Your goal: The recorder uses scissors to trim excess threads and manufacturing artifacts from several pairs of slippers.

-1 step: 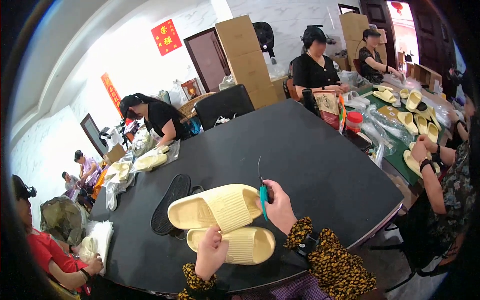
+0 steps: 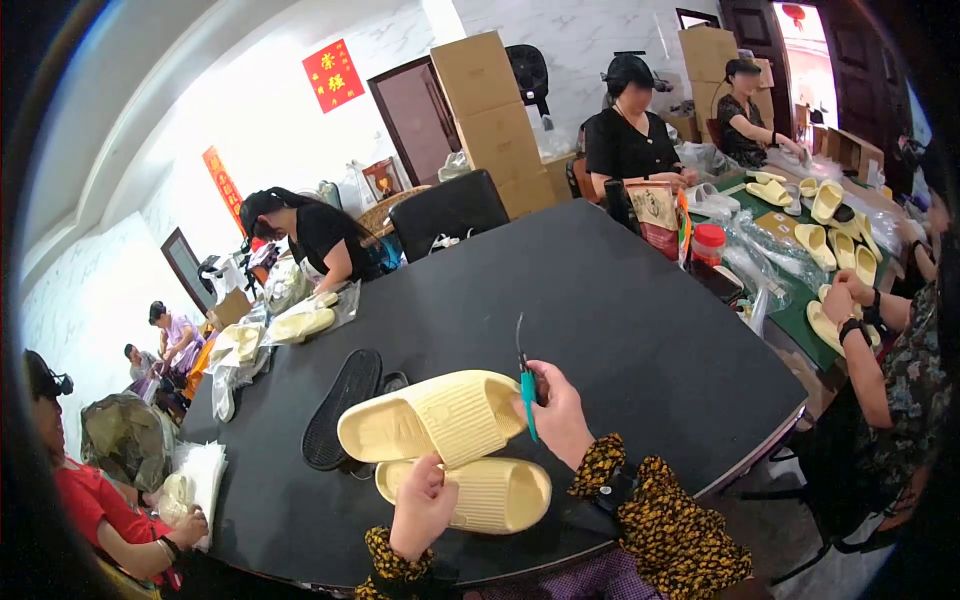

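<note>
Two pale yellow slide slippers with ribbed straps lie in front of me, both pointing left to right. The far slipper (image 2: 385, 428) overlaps the edge of the near slipper (image 2: 505, 497). My left hand (image 2: 424, 512) is closed, thumb and finger pinched at the strap's near edge on the far slipper. In my right hand (image 2: 560, 415) is a pair of small scissors (image 2: 528, 385) with teal handles, its slim dark blades pointing up and away. That hand's fingers are beside the far slipper's right end. Behind the slippers lies a black sole-shaped piece (image 2: 342, 408).
The large dark table (image 2: 620, 300) spreads before me. Bagged yellow slippers (image 2: 303, 322) lie at its far left edge, white plastic bags (image 2: 203, 490) at the near left. Several people work around. A green table (image 2: 790, 285) on the right holds more slippers. A black chair (image 2: 448, 212) stands behind.
The far slipper has shifted very slightly to the right, and the scissors have turned a little in my right hand. Otherwise the hands are almost where they were.
</note>
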### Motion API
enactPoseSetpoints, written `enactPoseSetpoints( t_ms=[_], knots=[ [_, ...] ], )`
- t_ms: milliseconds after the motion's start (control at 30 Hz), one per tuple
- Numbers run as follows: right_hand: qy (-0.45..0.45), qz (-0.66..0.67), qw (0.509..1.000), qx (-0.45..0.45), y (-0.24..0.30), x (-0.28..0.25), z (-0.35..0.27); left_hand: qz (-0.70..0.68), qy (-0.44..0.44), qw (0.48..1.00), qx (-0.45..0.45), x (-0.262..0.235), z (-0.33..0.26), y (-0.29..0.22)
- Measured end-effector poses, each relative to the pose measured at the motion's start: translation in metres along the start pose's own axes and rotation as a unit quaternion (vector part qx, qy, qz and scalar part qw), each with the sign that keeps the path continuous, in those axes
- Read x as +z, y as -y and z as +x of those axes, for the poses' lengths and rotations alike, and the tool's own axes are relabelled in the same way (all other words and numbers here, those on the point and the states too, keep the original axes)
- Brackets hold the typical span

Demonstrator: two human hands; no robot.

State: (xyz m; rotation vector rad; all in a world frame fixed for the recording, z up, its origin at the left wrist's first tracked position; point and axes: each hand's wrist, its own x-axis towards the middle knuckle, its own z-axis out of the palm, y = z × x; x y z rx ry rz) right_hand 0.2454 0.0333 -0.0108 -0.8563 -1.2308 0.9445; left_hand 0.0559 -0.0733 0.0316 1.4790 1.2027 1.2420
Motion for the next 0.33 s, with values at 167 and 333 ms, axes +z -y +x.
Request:
enactPoseSetpoints(
  t_ms=[167, 333],
  knots=[
    [-0.002, 0.044, 0.998, 0.037, 0.017, -0.012, 0.006, 0.253, 0.056, 0.965, 0.049, -0.008, -0.009, -0.013],
    [0.050, 0.028, 0.998, 0.032, 0.017, -0.043, 0.030, 0.369, 0.158, 0.914, 0.058, -0.019, -0.021, -0.033]
  ],
)
